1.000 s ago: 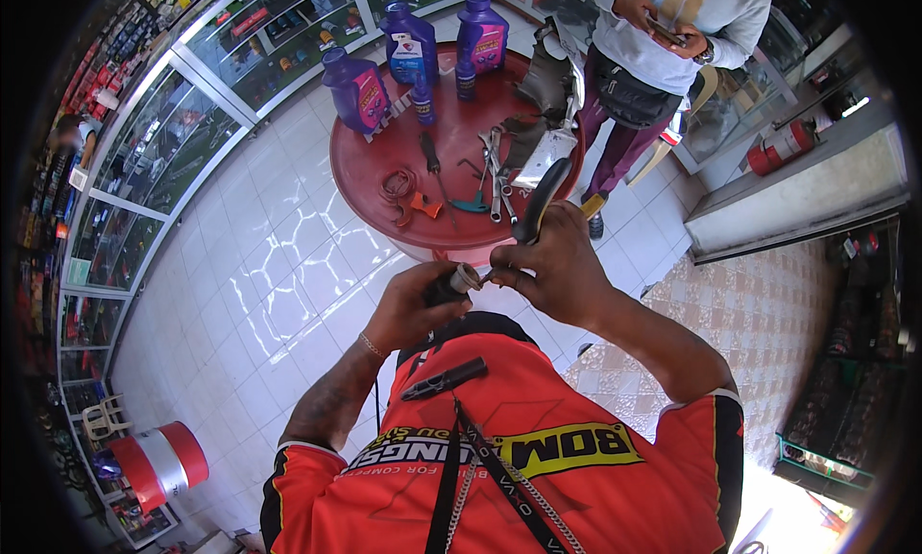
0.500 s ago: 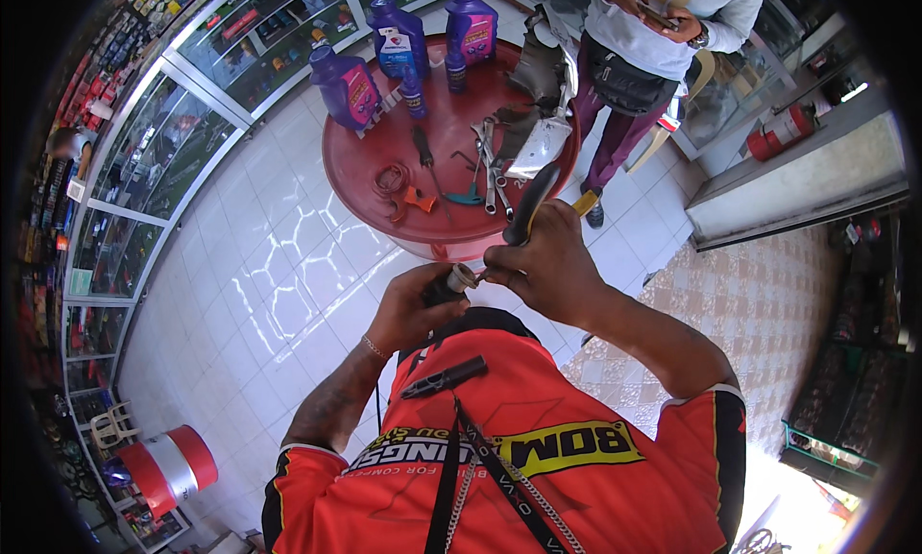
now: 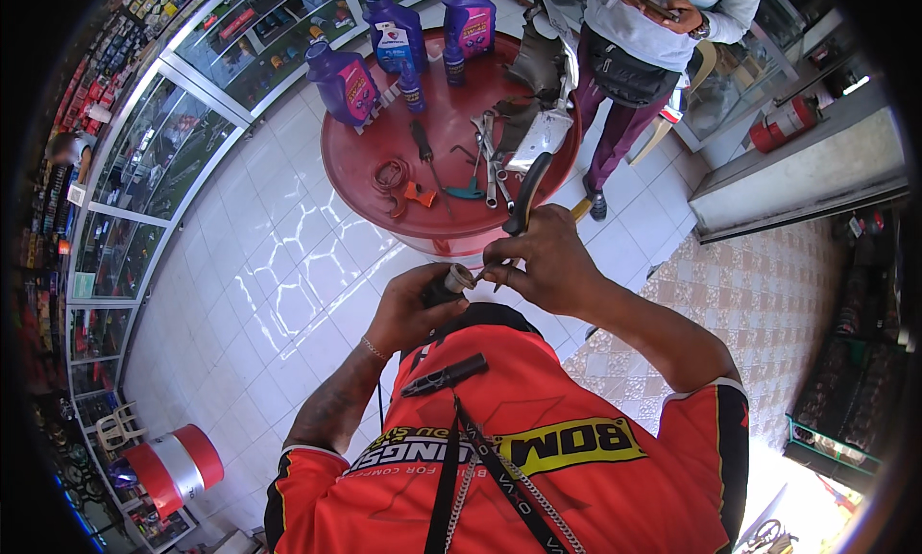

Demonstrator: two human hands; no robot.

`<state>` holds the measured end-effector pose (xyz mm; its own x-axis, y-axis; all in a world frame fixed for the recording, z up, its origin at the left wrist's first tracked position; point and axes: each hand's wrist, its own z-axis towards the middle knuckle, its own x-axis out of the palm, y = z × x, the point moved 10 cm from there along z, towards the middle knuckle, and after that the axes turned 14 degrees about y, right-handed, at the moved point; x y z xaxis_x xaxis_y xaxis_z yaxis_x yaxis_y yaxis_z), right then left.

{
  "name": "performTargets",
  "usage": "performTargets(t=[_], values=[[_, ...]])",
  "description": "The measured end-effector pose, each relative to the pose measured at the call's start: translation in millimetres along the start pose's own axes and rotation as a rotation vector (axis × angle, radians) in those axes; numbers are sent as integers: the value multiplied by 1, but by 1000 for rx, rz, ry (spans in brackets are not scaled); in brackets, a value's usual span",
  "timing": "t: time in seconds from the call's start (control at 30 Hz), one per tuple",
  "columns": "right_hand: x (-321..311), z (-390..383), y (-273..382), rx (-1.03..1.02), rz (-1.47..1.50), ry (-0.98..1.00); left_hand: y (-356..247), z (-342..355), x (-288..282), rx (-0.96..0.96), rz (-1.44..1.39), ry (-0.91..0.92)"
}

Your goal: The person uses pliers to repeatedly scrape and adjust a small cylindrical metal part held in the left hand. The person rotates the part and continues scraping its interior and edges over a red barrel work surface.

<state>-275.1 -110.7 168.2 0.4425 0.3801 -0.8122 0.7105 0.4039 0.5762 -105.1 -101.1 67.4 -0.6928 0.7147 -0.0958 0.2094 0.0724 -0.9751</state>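
Note:
My left hand is closed round a short dark cylindrical part with a pale, ring-shaped open end facing right. Close to that end, my right hand grips a pair of pliers whose black handle sticks up past the fingers. A bit of yellow handle shows behind the knuckles. Thumb and forefinger of this hand come together just beside the ring-shaped end. Whatever thin piece lies between them is too small to make out, and the pliers' jaws are mostly hidden.
Ahead stands a round red table with purple bottles, a screwdriver, wrenches, orange cord and a silver-and-dark panel. Beyond it a person holds a phone. Glass cabinets line the left; a red-and-white drum is lower left.
The pliers' black handle has tilted slightly more upright as my right hand shifted a little. My left hand keeps its grip on the part. The view has moved slightly.

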Motion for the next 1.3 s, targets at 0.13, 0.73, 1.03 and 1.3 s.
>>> performTargets(t=[0.13,0.73,1.03,1.3], values=[[-6,-5,17,-66,-163,-121,3,-2,-1,8,30,-2],[-11,1,-7,-20,198,40,-19,-1,3,-29,-157,9],[19,-15,-37,347,581,369,-28,14,12,8,-331,7],[30,-32,-34,132,695,470,-29,19,10,27,-334,15]])
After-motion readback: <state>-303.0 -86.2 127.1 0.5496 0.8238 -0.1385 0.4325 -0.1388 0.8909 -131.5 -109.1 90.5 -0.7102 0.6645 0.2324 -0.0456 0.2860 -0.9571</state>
